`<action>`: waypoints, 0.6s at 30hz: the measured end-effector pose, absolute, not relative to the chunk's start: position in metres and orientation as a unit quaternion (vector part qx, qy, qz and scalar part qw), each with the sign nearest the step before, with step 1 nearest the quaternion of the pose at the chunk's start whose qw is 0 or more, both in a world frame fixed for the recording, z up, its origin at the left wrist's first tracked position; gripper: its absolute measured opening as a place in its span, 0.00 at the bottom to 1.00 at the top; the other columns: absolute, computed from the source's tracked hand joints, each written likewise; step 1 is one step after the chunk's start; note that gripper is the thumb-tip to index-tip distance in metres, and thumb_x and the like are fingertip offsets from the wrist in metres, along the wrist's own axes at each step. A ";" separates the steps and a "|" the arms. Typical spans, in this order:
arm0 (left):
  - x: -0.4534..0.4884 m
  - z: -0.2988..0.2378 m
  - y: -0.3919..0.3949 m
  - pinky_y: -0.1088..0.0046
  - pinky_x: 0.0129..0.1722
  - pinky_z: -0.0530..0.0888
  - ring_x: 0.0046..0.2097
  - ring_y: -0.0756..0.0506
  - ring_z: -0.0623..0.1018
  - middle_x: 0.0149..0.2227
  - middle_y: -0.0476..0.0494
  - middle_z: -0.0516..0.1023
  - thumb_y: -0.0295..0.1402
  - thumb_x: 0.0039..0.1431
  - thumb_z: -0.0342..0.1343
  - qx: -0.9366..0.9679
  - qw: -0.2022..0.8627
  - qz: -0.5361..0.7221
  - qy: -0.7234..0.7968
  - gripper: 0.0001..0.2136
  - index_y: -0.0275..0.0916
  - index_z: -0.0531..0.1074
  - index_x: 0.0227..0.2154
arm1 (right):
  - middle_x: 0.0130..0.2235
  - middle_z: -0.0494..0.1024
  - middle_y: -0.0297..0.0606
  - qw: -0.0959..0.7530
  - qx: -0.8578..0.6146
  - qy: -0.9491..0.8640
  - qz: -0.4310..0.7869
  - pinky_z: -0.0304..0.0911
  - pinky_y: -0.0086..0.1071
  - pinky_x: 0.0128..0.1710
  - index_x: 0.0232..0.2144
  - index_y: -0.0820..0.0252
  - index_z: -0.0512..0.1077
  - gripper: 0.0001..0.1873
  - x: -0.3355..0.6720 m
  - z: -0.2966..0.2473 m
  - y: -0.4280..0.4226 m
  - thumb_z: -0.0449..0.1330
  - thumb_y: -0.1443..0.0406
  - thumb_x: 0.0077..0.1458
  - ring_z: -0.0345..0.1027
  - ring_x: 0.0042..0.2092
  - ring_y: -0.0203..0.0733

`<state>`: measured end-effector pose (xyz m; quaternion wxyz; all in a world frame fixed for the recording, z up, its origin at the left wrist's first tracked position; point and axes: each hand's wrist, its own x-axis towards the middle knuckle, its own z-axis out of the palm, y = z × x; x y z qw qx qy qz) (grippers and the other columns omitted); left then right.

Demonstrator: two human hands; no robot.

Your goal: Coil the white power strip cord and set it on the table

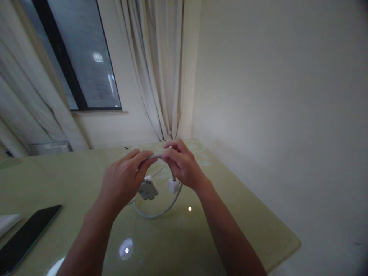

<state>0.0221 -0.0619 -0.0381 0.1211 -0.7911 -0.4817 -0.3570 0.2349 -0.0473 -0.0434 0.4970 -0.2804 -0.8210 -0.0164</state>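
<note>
My left hand (126,176) and my right hand (181,165) meet above the green glass table (230,214), both pinching a white cable (155,214) that loops down onto the table. A white charger plug (148,189) hangs under my left hand. A smaller white connector block (173,186) hangs below my right hand. The fingers of both hands are closed on the cable where it passes between them.
A dark phone (27,235) lies at the table's left edge, next to a white object (7,222). A window (83,57) with curtains (156,69) stands behind. A plain wall (281,115) runs along the table's right side.
</note>
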 end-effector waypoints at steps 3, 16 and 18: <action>0.017 -0.036 -0.059 0.68 0.37 0.68 0.39 0.40 0.80 0.39 0.42 0.82 0.50 0.72 0.50 -0.799 0.080 -0.378 -0.460 0.18 0.46 0.81 0.45 | 0.49 0.75 0.42 0.494 -0.294 -0.813 -0.091 0.67 0.38 0.47 0.36 0.51 0.80 0.11 0.243 -0.045 -0.044 0.58 0.63 0.70 0.68 0.45 0.43; 0.007 -0.034 -0.058 0.70 0.29 0.78 0.28 0.43 0.83 0.33 0.46 0.85 0.51 0.68 0.54 -0.725 -0.185 -0.440 -0.498 0.17 0.44 0.77 0.46 | 0.35 0.78 0.40 0.495 -0.432 -0.752 -0.059 0.58 0.35 0.38 0.39 0.56 0.78 0.15 0.208 -0.068 -0.039 0.60 0.52 0.68 0.67 0.34 0.41; 0.009 -0.036 -0.053 0.67 0.39 0.82 0.37 0.41 0.86 0.39 0.43 0.86 0.52 0.66 0.57 -0.713 -0.225 -0.478 -0.461 0.19 0.41 0.78 0.46 | 0.30 0.72 0.35 0.502 -0.424 -0.754 -0.016 0.55 0.34 0.36 0.29 0.57 0.73 0.18 0.210 -0.062 -0.039 0.61 0.53 0.68 0.64 0.33 0.39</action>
